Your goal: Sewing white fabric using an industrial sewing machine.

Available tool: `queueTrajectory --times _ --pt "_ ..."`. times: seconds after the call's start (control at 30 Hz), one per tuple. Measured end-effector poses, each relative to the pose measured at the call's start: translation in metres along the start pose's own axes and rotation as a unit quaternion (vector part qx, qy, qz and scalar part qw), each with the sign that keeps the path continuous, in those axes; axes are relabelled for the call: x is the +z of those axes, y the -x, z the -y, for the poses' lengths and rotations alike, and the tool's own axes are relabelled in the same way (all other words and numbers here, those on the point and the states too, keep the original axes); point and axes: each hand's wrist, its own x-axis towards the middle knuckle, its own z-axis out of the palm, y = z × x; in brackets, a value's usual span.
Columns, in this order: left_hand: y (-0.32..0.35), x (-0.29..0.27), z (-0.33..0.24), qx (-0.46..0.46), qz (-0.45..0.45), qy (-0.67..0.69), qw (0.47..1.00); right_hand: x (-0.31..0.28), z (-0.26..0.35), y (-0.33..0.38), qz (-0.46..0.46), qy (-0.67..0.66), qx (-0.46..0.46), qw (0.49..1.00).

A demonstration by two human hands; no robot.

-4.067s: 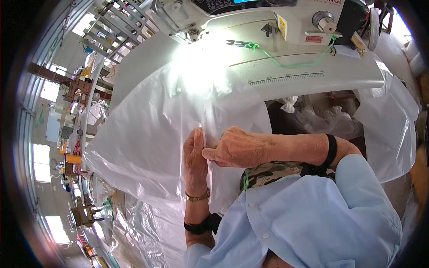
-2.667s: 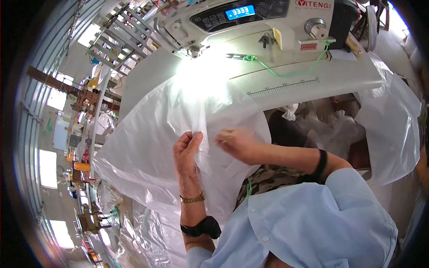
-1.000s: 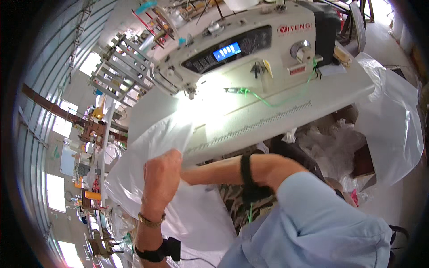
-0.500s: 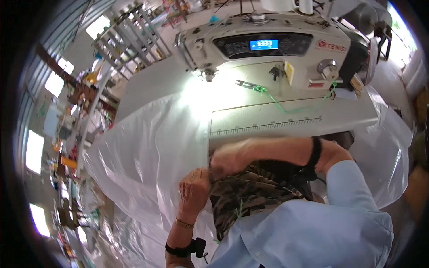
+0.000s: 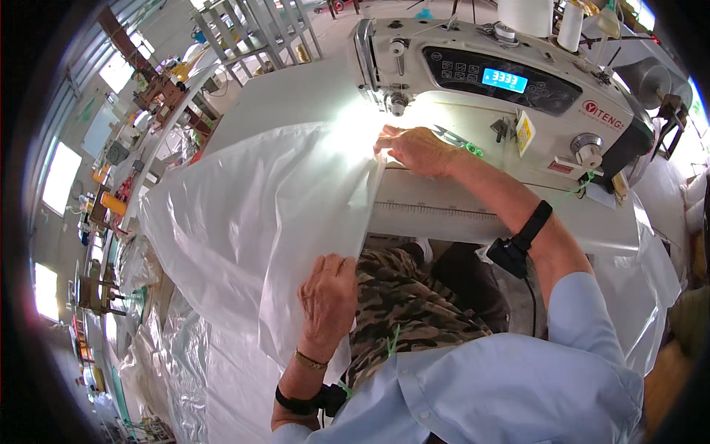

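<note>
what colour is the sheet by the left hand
The sheet is milky white, best seen in the head view.

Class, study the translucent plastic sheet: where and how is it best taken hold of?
Probably pinch the plastic sheet by its straight right edge, coming from the person's right: it looks thin and broad, and that edge runs exposed between the left hand and the right hand.

Has a grey slatted metal frame [image 5: 260, 49] standing at upper left; farther left, shows a brown machine [image 5: 160, 96], an orange cylinder [image 5: 113, 203] lower down, and bright windows [image 5: 61, 177].
</note>
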Motion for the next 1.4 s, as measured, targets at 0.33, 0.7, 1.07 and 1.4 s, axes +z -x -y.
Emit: queueTrajectory --times 0.33,0.7,1.07,1.4 --pt "0.006 -0.012 -0.004 -0.024 -0.019 0.017 0.999 -0.012 0.002 -0.012 0.065 0.014 0.009 0.998" --pt "0.012 0.006 -0.006 -0.050 0.037 0.133 0.989 -0.013 -0.002 -0.009 0.033 -0.036 0.054 0.997" --pt "0.013 0.034 -0.005 -0.106 -0.035 0.152 0.982 0.000 -0.003 -0.006 -0.054 0.159 -0.071 0.983" --pt "0.004 0.035 0.011 -0.183 -0.039 0.370 0.910 -0.009 -0.007 -0.004 -0.005 0.064 -0.075 0.995"
